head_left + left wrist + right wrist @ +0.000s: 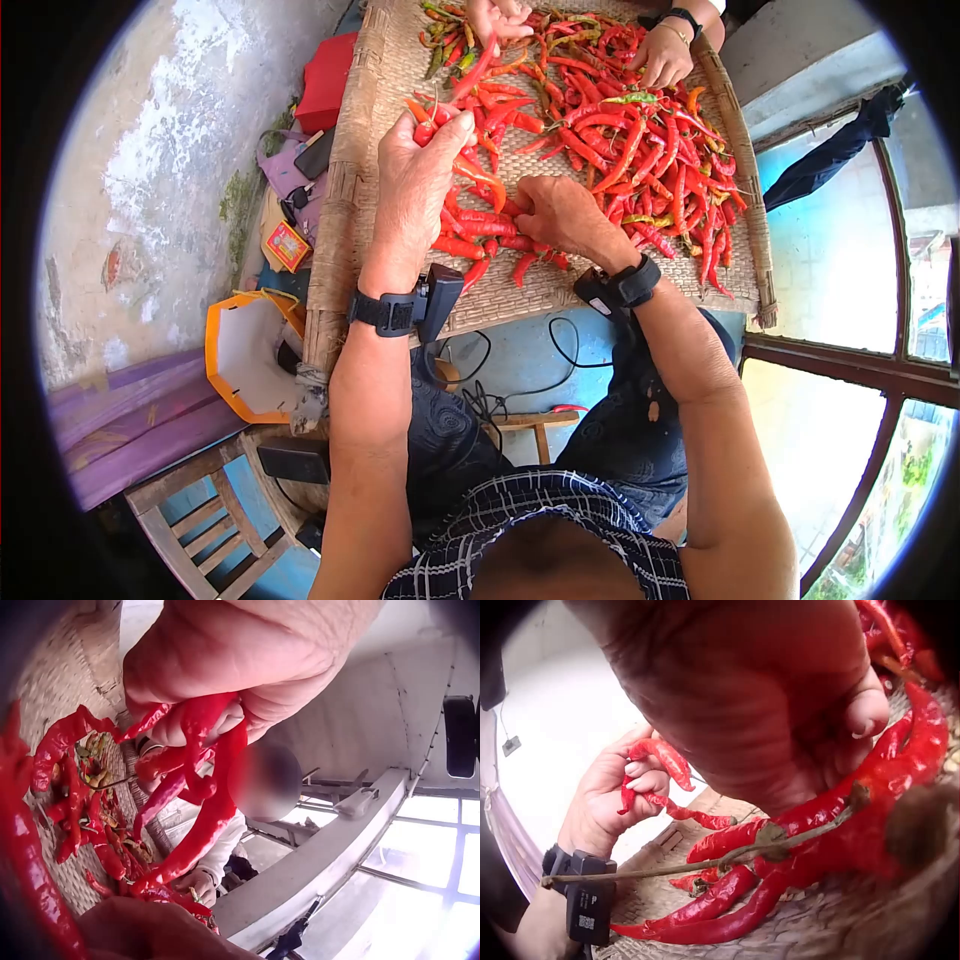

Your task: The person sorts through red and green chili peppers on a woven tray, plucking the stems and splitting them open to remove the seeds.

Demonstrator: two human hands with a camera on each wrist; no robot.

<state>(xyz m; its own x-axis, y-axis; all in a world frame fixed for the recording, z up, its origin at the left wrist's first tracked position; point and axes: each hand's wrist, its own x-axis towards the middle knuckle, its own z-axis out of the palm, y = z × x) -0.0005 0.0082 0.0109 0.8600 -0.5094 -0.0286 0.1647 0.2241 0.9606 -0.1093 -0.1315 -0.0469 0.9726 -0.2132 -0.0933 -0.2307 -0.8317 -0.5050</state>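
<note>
My left hand (420,170) is raised over the near left part of a woven tray (345,200). Its curled fingers and thumb grip several red chili peppers (217,810), which stick out past the fingers. My right hand (565,213) is low over the tray with fingers curled among more red chilies (485,228). In the right wrist view the thumb is bent close over a chili (892,746); the other fingertips are hidden behind the hand. A dry brown stem (667,871) crosses in front of the chilies there. A big heap of red chilies (640,150) lies to the right.
Another person's hands (665,55) work at the far side of the heap, near greenish-yellow chilies (440,40). Left of the tray are a red box (327,82), a purple bag (285,170) and an orange-edged carton (250,350). Cables (490,400) hang below, and windows (830,250) stand right.
</note>
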